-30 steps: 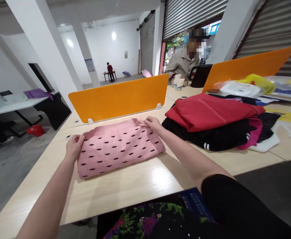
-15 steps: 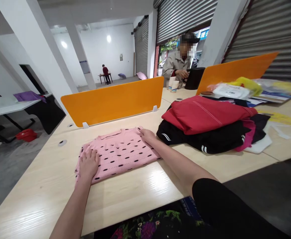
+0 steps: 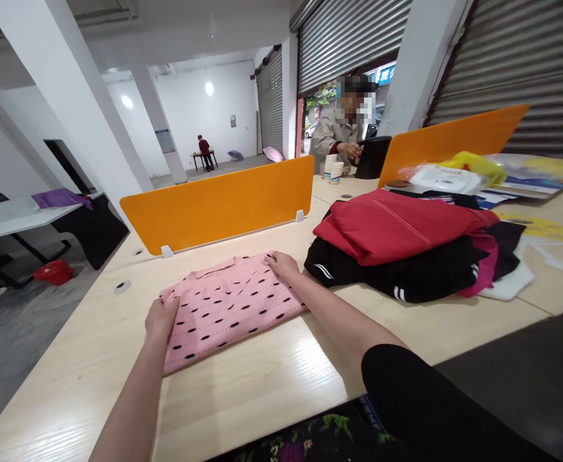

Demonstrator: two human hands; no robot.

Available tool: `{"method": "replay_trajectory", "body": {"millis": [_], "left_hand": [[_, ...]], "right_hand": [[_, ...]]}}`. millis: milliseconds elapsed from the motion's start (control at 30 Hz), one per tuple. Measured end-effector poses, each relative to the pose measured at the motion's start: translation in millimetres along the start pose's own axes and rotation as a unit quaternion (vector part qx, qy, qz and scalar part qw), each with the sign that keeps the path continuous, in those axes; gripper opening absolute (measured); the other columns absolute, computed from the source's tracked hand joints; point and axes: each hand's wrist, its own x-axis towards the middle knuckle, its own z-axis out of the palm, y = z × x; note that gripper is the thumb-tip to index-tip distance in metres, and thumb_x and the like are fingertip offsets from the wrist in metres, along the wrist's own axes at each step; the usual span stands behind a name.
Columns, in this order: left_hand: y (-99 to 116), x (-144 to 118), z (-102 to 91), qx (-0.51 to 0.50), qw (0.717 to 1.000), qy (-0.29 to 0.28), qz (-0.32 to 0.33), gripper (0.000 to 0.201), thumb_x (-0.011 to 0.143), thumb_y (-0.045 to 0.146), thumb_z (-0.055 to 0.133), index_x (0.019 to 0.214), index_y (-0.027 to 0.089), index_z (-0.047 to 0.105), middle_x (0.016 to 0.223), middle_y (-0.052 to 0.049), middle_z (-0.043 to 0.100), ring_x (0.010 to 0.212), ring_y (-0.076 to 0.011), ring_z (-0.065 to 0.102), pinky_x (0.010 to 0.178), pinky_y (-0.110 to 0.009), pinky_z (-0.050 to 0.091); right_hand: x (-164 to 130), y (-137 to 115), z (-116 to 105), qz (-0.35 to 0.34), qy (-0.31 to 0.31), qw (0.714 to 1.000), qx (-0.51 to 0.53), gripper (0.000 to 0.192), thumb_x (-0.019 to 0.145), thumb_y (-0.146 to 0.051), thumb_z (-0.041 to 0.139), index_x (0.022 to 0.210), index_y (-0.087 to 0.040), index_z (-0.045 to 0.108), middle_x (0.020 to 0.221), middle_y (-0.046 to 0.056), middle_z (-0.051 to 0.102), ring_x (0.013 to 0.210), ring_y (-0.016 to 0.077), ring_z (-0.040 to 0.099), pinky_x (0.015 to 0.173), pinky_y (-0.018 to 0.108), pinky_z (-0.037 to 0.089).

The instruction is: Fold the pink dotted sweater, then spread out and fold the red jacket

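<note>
A pink shirt (image 3: pixel 233 301) with black dashes and dotted lines lies folded into a rough rectangle on the pale wooden table, its neckline at the far edge. My left hand (image 3: pixel 162 316) grips the shirt's left side, thumb on top and fingers partly hidden at the edge. At the far right corner, my right hand (image 3: pixel 282 264) pinches the fabric between thumb and fingers.
Right of the shirt is a pile of clothes, with a red garment (image 3: pixel 397 224) over a black one (image 3: pixel 420 273). Orange dividers (image 3: pixel 223 202) stand behind. Paper cups (image 3: pixel 335 170) and a person (image 3: pixel 341 135) with a black object are farther back.
My left hand has gone from lying flat on the shirt to gripping its left edge. My right hand stays at the far right corner, its fingers now more bent.
</note>
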Motion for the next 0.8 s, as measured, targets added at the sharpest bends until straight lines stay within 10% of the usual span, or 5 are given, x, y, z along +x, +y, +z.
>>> {"method": "replay_trajectory", "body": {"millis": [300, 800], "left_hand": [[2.6, 16.2, -8.0, -0.011, 0.995, 0.093, -0.031, 0.041, 0.093, 0.043, 0.023, 0.102, 0.018, 0.055, 0.101, -0.014, 0.066, 0.092, -0.027, 0.062, 0.074, -0.036, 0.046], [6.9, 7.3, 9.4, 0.082, 0.992, 0.094, -0.005, 0.039, 0.094, 0.037, 0.032, 0.113, 0.012, 0.054, 0.115, -0.019, 0.056, 0.108, -0.0318, 0.053, 0.083, -0.042, 0.045]], "right_hand": [[4.8, -14.7, -6.3, 0.049, 0.023, 0.998, -0.044, 0.039, 0.1, -0.037, 0.024, 0.114, -0.018, 0.055, 0.1, 0.014, 0.069, 0.093, 0.0214, 0.064, 0.075, 0.029, 0.042], [19.9, -13.2, 16.4, 0.062, 0.015, 0.995, -0.081, 0.04, 0.098, -0.033, 0.031, 0.105, -0.012, 0.064, 0.101, 0.019, 0.069, 0.097, 0.0237, 0.065, 0.078, 0.03, 0.046]]}}
